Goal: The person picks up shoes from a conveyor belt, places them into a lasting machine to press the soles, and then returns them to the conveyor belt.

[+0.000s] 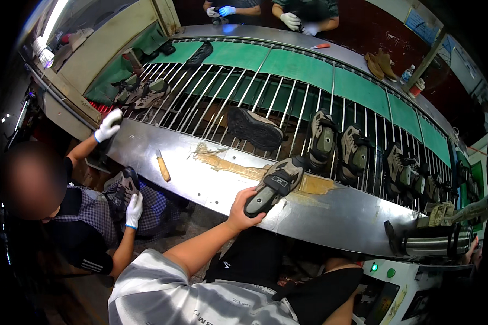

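Note:
My left hand (243, 210) is closed round the heel end of a grey-and-black shoe (281, 181). Its toe points away from me, over the front ledge of a rod conveyor (200, 97). Past its toe lies another shoe (255, 129) on its side across the rods, dark sole showing. Two similar shoes, one on the left (322, 140) and one on the right (354, 154), stand just right of the held one, openings toward me. My right hand does not show.
A wooden-handled knife (162, 166) lies on the metal ledge (222, 189). At left a seated co-worker in white gloves holds a shoe (126, 192). Two people work across the conveyor. A steel thermos (431, 241) sits at right, with fingertips beside it whose owner I cannot tell.

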A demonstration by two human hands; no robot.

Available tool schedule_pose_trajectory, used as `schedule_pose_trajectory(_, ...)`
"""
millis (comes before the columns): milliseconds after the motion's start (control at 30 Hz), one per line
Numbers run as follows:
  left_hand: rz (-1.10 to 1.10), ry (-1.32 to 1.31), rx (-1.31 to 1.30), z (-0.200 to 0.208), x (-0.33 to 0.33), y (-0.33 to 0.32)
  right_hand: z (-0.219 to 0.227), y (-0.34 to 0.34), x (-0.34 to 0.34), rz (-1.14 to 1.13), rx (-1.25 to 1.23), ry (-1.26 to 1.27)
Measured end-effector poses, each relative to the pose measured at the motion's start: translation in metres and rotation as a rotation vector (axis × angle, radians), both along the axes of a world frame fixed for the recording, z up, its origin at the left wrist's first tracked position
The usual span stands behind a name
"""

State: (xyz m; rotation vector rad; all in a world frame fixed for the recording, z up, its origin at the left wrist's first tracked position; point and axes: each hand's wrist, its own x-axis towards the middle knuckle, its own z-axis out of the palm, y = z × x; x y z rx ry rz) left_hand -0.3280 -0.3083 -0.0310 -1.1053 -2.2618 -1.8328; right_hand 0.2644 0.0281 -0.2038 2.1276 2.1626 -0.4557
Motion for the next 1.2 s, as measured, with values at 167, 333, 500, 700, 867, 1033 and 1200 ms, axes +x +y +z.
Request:
schedule_pose_trajectory(167,-0.016,-0.012,-0.014,-0.005,0.004,0.002,-0.016,-0.050,0.002,-0.112,0.044,0.082)
schedule_pose_trajectory(333,-0.064,-0.220,0.028,-0.014,0.011,0.007,-0.038,-0.070,0.006,-0.138,0.091,0.136)
schedule_pose_trajectory(500,-0.078,-0.223,0.004,-0.010,0.016,0.010,-0.058,-0.070,0.010,-0.177,0.082,0.145)
schedule_pose_trajectory(700,-0.050,-0.221,-0.009,-0.009,0.016,0.004,-0.109,-0.011,0.039,-0.088,0.099,0.060)
schedule_pose_trajectory(867,-0.039,-0.206,-0.039,-0.009,0.015,0.002,-0.050,0.030,-0.008,-0.339,-0.160,0.161)
schedule_pose_trajectory(1033,-0.058,-0.209,0.045,-0.025,0.012,0.005,-0.050,-0.002,0.009,-0.204,-0.222,0.133)
schedule_pose_trajectory(1200,0.029,-0.172,0.039,-0.030,0.011,-0.017,0.063,-0.001,-0.094,0.141,-0.148,-0.012)
